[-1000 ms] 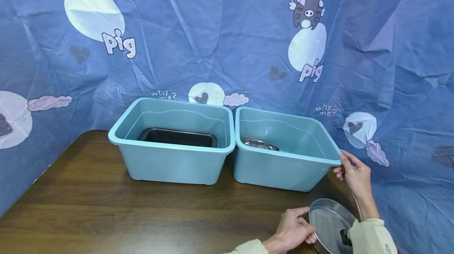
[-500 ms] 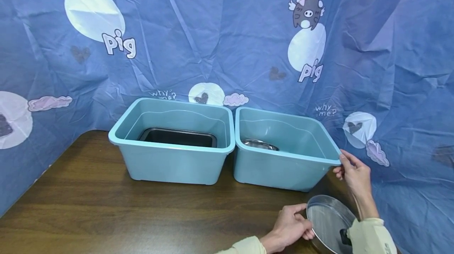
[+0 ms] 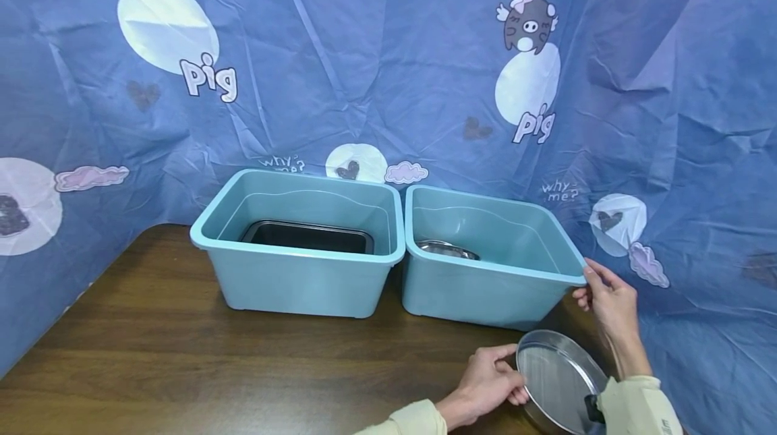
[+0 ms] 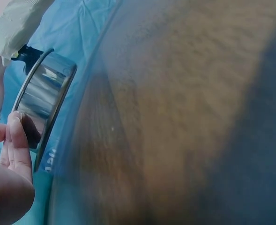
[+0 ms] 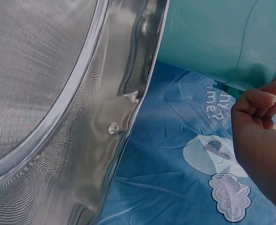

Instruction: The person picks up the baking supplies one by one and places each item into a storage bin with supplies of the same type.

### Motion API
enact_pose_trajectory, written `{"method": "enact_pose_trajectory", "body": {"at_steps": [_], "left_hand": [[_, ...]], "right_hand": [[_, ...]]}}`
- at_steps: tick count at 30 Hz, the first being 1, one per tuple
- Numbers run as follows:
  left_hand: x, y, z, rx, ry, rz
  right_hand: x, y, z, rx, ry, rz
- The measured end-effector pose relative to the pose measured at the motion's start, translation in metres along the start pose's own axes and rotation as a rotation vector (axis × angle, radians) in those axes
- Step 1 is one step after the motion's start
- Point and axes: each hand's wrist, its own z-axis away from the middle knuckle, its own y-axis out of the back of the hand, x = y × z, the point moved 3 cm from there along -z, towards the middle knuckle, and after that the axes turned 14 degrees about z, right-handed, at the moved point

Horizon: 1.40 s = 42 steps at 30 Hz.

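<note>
A round metal sieve with fine mesh is held at a tilt in the lower right of the head view. My left hand pinches its rim between thumb and fingers; the left wrist view shows the sieve's shiny side wall beside those fingers. With my right hand I grip the front right corner of the right blue-green tub. Seen from the right wrist, the mesh fills the left side, while the curled right hand holds the tub's edge. Part of the sieve hides behind my right sleeve.
Beside the right tub stands a second blue-green tub holding a dark rectangular pan. A shiny metal item lies inside the right tub, partly hidden. The brown wooden table meets a blue printed cloth behind.
My left hand has shifted the sieve a little left and upward in the head view, toward the tub. My right hand keeps its hold on the tub's corner.
</note>
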Motion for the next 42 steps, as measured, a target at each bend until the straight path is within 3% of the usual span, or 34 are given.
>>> {"method": "enact_pose_trajectory", "body": {"at_steps": [19,42], "left_hand": [[0.011,0.020,0.002,0.000,-0.001,0.001],[0.021,0.035,0.005,-0.021,0.027,-0.013]], "right_hand": [[-0.002,0.000,0.002,-0.009,0.029,-0.012],[-0.001,0.000,0.001,-0.014,-0.004,0.009]]}}
